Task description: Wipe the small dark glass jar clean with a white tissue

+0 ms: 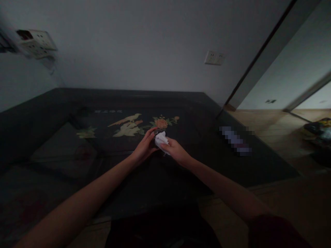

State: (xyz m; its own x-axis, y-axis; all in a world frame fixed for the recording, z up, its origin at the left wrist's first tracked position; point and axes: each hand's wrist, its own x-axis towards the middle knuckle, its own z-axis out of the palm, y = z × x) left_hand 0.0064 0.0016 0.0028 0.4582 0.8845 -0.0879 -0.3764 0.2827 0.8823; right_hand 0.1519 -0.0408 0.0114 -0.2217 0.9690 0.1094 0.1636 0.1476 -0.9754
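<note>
In the middle of the head view, my left hand [145, 144] curls around a small dark, shiny object [156, 133]. Only its glossy rim shows, so its kind cannot be made out. My right hand [177, 150] pinches a crumpled white cloth or tissue [161, 138] and presses it against that object. The two hands almost meet over the black glossy tabletop [144, 186]. Just beyond them, the surface carries a picture of pale birds [126, 127] and an orange flower [160, 123].
A blurred-out pale item [234, 140] lies on the tabletop's right part. Wall sockets [214, 58] are above the back edge, and more sockets [37, 43] sit at the left. Wooden floor [269, 127] and a dark pile [319, 136] of unclear things are at the right.
</note>
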